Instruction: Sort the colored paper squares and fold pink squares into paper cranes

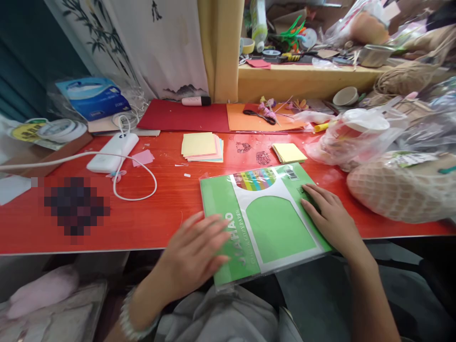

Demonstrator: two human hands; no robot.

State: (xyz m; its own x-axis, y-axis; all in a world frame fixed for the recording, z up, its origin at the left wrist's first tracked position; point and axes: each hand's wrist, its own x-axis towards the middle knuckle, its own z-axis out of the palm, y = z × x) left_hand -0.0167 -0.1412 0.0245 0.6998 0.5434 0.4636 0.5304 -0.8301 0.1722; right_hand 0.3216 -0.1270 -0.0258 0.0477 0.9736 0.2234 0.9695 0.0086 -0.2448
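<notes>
A plastic-wrapped pack of green copy paper (278,228) lies at the front edge of the red table, its near end jutting past the edge toward my lap. My left hand (194,249), slightly blurred, is at the pack's left side with fingers stretched out over it; I cannot tell whether they touch. My right hand (333,221) rests on the pack's right side, fingers extended flat on the wrapper. Behind the pack are a stack of pastel paper squares (199,146) and a smaller stack of yellow paper squares (289,153).
A white power strip (113,151) with a looping cable is on the left, beside a pixelated dark patch. At the back lie red card (185,116), orange card (237,119) and black scissors (259,116). Plastic-bagged cups (366,121) and a net-wrapped bundle (402,187) crowd the right.
</notes>
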